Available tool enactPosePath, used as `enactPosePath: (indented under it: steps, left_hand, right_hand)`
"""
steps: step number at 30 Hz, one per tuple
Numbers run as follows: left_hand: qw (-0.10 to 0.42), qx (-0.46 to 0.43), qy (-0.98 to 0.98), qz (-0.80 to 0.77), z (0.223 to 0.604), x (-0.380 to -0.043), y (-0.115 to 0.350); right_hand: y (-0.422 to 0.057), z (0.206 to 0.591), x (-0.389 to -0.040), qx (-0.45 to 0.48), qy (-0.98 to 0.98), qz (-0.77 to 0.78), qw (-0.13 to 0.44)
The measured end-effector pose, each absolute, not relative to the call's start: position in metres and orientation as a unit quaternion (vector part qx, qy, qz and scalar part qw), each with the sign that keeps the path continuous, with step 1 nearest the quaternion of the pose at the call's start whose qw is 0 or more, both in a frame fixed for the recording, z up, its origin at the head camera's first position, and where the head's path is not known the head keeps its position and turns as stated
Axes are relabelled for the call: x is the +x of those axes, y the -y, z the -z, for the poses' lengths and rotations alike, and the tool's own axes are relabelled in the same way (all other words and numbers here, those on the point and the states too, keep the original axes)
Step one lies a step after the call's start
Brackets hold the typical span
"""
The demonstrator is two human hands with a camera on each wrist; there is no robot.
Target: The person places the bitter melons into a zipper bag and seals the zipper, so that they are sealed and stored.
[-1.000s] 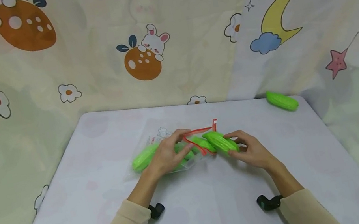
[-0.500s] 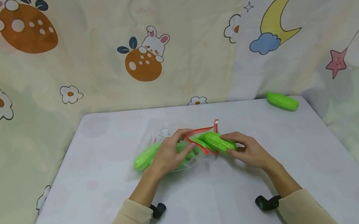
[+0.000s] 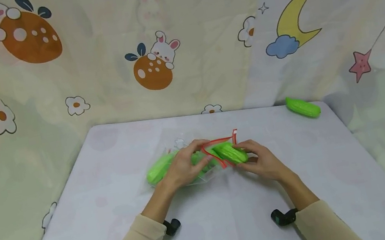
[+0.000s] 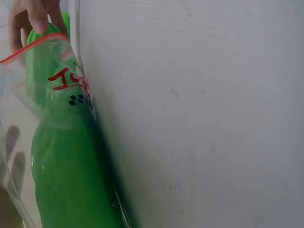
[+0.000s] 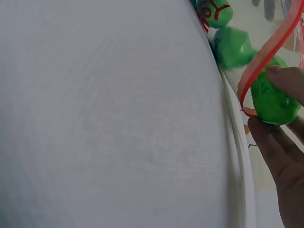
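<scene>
A clear zip bag (image 3: pixel 197 181) with a red-edged mouth lies on the table with several green cucumbers (image 3: pixel 159 169) inside. My left hand (image 3: pixel 184 166) pinches the bag near its mouth, which gapes to the right. Between the thumb and fingers of my right hand (image 3: pixel 263 161) is another cucumber (image 3: pixel 232 153), its front end inside the red-edged mouth. From the right wrist, that cucumber (image 5: pixel 274 102) shows beside the red strip (image 5: pixel 266 54). Red lettering and a checkered print show on the bag (image 4: pixel 66 80) in the left wrist view.
A single cucumber (image 3: pixel 303 107) lies at the table's far right corner. The white-covered table (image 3: pixel 213 236) ends at a cartoon-printed cloth (image 3: pixel 210 48) hanging behind. Small black devices (image 3: pixel 285 217) are worn on both wrists.
My right hand has moved left, and its cucumber has gone from just outside the bag's mouth to partly inside it. The left hand keeps its hold on the bag.
</scene>
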State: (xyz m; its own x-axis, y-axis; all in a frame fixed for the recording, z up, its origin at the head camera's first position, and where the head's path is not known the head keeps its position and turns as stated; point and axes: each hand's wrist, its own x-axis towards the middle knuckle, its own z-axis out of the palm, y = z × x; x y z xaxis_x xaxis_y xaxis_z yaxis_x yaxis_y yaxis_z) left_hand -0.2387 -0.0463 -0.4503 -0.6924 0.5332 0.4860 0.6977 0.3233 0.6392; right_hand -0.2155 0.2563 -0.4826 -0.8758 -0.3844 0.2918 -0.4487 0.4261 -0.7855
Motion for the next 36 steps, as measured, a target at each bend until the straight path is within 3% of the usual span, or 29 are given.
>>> enactPosePath:
  steps: [36]
  left_hand:
    - [0.099,-0.397,0.810,0.420,0.453,-0.242,0.037]
  right_hand:
    - [-0.236,0.485,-0.220,0.240,0.830,-0.503,-0.017]
